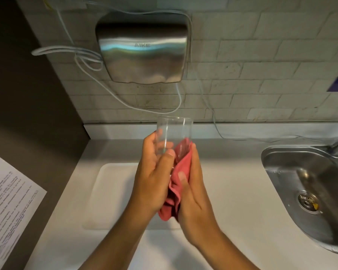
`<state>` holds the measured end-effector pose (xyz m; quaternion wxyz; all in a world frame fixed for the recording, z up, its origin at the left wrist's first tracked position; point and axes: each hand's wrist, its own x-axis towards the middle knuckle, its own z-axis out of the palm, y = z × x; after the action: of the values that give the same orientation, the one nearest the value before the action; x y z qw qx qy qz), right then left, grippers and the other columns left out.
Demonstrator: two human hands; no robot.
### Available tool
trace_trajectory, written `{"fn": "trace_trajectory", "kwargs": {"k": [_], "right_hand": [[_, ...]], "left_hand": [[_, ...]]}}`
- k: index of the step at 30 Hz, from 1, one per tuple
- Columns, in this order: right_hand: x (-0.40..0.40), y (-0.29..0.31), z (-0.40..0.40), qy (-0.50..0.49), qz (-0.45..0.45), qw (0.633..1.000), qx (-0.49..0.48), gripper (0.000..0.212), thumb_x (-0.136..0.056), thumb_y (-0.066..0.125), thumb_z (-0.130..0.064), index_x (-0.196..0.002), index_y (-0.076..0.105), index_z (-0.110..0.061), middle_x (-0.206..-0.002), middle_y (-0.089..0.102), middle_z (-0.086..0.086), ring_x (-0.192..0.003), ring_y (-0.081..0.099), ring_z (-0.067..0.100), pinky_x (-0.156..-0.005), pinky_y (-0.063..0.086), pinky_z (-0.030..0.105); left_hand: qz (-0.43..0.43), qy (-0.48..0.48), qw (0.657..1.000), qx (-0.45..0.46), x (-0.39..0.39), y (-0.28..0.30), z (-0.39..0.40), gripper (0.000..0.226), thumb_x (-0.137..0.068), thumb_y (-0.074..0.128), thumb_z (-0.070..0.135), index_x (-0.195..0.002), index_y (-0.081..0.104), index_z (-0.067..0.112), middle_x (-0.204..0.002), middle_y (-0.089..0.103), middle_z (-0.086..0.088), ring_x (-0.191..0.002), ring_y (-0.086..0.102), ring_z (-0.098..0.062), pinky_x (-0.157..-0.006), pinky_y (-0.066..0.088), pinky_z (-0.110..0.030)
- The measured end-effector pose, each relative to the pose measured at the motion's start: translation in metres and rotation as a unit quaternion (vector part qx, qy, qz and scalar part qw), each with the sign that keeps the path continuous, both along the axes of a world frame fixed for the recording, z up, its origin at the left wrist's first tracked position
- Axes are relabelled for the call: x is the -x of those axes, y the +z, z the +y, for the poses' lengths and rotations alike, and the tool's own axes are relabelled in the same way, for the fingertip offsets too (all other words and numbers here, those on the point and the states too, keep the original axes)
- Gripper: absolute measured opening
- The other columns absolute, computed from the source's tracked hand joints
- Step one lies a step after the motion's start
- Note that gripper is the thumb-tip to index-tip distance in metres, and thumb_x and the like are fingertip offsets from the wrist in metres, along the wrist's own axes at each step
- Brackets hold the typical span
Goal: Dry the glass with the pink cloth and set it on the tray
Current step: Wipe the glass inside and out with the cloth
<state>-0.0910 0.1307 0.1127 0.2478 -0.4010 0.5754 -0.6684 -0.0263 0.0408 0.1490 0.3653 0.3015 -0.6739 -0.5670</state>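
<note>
Both hands are working above the tray [113,191].
Left hand [154,178] is gripping the glass [174,133] (slick, breakable) low on its wall; right hand [191,193] is pressing the pink cloth [180,168] against it.

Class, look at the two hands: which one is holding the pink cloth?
The right hand grips the pink cloth against the glass; the left hand holds only the glass.

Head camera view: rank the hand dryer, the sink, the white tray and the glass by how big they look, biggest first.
1. sink, cut off by the frame
2. white tray, partly behind the hands, so close to the sink
3. hand dryer
4. glass
</note>
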Motion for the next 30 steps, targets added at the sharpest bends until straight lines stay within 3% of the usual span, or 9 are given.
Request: {"fn": "trace_trajectory", "kwargs": {"k": [2, 5, 10, 14, 18, 21, 24, 27, 30], "right_hand": [[0.014, 0.016, -0.008, -0.025, -0.005, 1.0, 0.01, 0.049, -0.112, 0.039, -0.048, -0.16, 0.031, -0.055, -0.169, 0.048, -0.019, -0.156, 0.048, 0.002, -0.131, 0.041, 0.038], [0.03, 0.036, -0.017, -0.048, 0.009, 0.999, 0.021, 0.049, -0.11, 0.037, -0.05, -0.157, 0.027, -0.058, -0.175, 0.04, -0.016, -0.16, 0.043, 0.004, -0.134, 0.035, 0.045], [-0.001, -0.001, -0.005, 0.004, 0.024, 1.0, -0.001, 0.065, -0.113, 0.036, -0.045, -0.171, 0.006, -0.052, -0.181, 0.025, -0.016, -0.157, 0.044, 0.042, -0.124, 0.035, 0.078], [0.015, 0.009, -0.015, -0.027, 0.015, 1.0, -0.003, 0.062, -0.112, 0.036, -0.046, -0.172, 0.021, -0.039, -0.174, 0.044, 0.003, -0.149, 0.054, 0.025, -0.122, 0.047, 0.061], [0.033, 0.028, -0.024, -0.044, 0.043, 0.998, 0.01, 0.063, -0.113, 0.035, -0.046, -0.173, 0.018, -0.036, -0.177, 0.036, -0.015, -0.161, 0.039, 0.003, -0.134, 0.035, 0.046], [0.009, 0.003, -0.009, 0.007, 0.058, 0.998, 0.006, 0.065, -0.115, 0.035, -0.033, -0.175, 0.007, -0.035, -0.18, 0.023, -0.023, -0.167, 0.026, 0.003, -0.136, 0.03, 0.052], [0.005, -0.002, -0.006, 0.001, 0.046, 0.999, 0.006, 0.07, -0.111, 0.037, -0.047, -0.174, 0.009, -0.038, -0.18, 0.025, -0.021, -0.166, 0.034, 0.017, -0.13, 0.035, 0.064], [0.028, 0.021, -0.018, -0.036, 0.019, 0.999, 0.007, 0.067, -0.11, 0.037, -0.051, -0.173, 0.022, -0.033, -0.174, 0.045, -0.008, -0.159, 0.048, 0.016, -0.13, 0.039, 0.055], [0.029, 0.026, -0.018, -0.03, 0.014, 0.999, 0.019, 0.061, -0.114, 0.035, -0.042, -0.173, 0.019, -0.039, -0.175, 0.04, -0.014, -0.16, 0.045, 0.011, -0.131, 0.039, 0.055]], "left_hand": [[0.007, -0.023, 1.0, -0.006, 0.0, -0.002, 0.003, 0.057, -0.086, 0.058, 0.056, -0.14, 0.051, 0.038, -0.119, 0.073, 0.019, -0.109, 0.076, -0.009, -0.085, 0.065, -0.028], [0.031, -0.036, 0.998, -0.052, 0.001, -0.004, 0.005, 0.05, -0.082, 0.06, 0.056, -0.13, 0.058, 0.045, -0.118, 0.077, 0.014, -0.107, 0.078, -0.013, -0.08, 0.066, -0.028], [0.039, -0.013, 0.999, -0.023, 0.0, 0.0, -0.007, 0.049, -0.093, 0.057, 0.041, -0.141, 0.051, 0.038, -0.116, 0.073, 0.015, -0.107, 0.077, -0.01, -0.082, 0.064, -0.027], [0.036, -0.034, 0.998, -0.023, 0.001, -0.005, -0.003, 0.057, -0.09, 0.061, 0.048, -0.144, 0.049, 0.034, -0.122, 0.072, 0.006, -0.112, 0.076, -0.017, -0.09, 0.065, -0.037], [0.057, -0.033, 0.994, -0.082, 0.003, -0.006, 0.0, 0.048, -0.083, 0.061, 0.057, -0.13, 0.057, 0.045, -0.122, 0.076, 0.002, -0.11, 0.078, -0.02, -0.086, 0.065, -0.036], [0.07, -0.014, 0.994, -0.077, 0.001, -0.001, -0.01, 0.058, -0.082, 0.06, 0.059, -0.137, 0.055, 0.04, -0.12, 0.077, 0.007, -0.108, 0.078, -0.016, -0.075, 0.065, -0.028], [0.059, -0.023, 0.997, -0.049, -0.001, -0.002, -0.01, 0.062, -0.085, 0.058, 0.059, -0.143, 0.05, 0.038, -0.124, 0.073, 0.01, -0.112, 0.076, -0.012, -0.081, 0.066, -0.032], [0.046, -0.041, 0.997, -0.047, 0.0, -0.009, 0.0, 0.053, -0.085, 0.058, 0.058, -0.136, 0.053, 0.045, -0.12, 0.075, 0.01, -0.111, 0.077, -0.014, -0.089, 0.066, -0.038], [0.051, -0.035, 0.995, -0.073, 0.001, -0.007, -0.001, 0.051, -0.081, 0.059, 0.06, -0.131, 0.056, 0.05, -0.125, 0.075, 0.006, -0.113, 0.077, -0.017, -0.09, 0.065, -0.038]]}}
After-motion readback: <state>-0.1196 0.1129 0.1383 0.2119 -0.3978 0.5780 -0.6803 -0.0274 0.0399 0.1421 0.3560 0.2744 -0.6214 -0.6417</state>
